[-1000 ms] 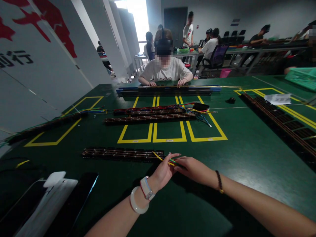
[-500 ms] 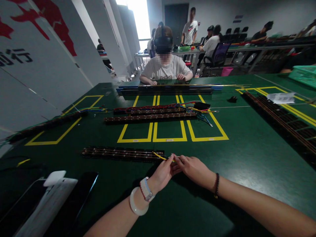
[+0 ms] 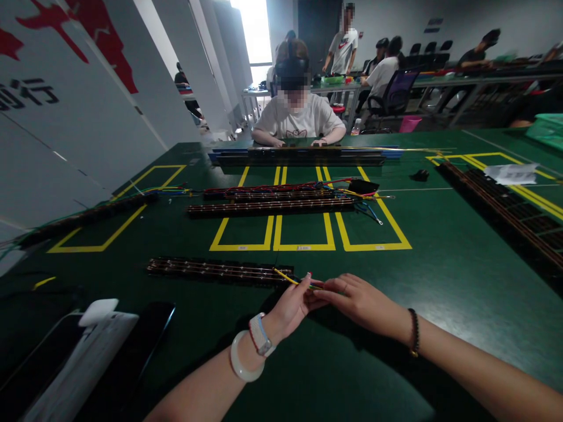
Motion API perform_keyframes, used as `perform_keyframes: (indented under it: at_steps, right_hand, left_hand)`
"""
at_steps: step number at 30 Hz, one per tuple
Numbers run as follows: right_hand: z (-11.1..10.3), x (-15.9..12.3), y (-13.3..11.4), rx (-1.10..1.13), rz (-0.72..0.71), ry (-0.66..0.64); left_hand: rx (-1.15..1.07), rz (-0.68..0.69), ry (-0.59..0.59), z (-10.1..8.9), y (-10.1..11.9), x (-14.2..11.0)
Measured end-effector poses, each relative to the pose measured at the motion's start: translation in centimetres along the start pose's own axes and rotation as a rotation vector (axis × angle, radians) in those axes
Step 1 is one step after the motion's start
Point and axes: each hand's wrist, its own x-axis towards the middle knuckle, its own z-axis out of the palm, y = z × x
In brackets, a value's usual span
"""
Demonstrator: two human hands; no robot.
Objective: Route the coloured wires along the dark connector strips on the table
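One yellow wire [image 3: 285,276] runs from the right end of the nearest black strip [image 3: 215,271] on the bench [image 3: 440,264] into the left hand [image 3: 292,308], pinched apparently to steady it; the right hand's [image 3: 363,302] grip alongside cannot be told.

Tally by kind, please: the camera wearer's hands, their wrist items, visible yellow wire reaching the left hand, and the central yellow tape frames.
Bare left hand and bare right hand: 2
Pale woven-band watch: 1
White ring-shaped bangle: 1
Dark beaded bracelet: 1
Thin yellow wire: 1
Yellow tape frames: 3
Total: 9
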Motion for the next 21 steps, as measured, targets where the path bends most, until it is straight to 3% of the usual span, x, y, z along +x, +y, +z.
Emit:
perform_keyframes:
  at_steps: [6,10,17,21]
  right_hand:
    - [0.2,0.5,-0.7,-0.304,-0.212,0.073]
    - [1.1,0.4,-0.5,-0.363,-0.222,0.092]
    - [1.0,-0.2,-0.6,-0.261,-0.275,0.104]
    - [0.8,-0.1,-1.3,-0.018,-0.169,0.123]
  left_hand:
    - [0.017,-0.003,0.03,-0.4,-0.3,0.1]
    - [-0.02,0.007,0.036,-0.2,-0.3,0.1]
    - [-0.005,-0.01,0.035,0.0,0.2,-0.2]
    - [-0.016,-0.024,0.008,0.0,0.2,-0.2]
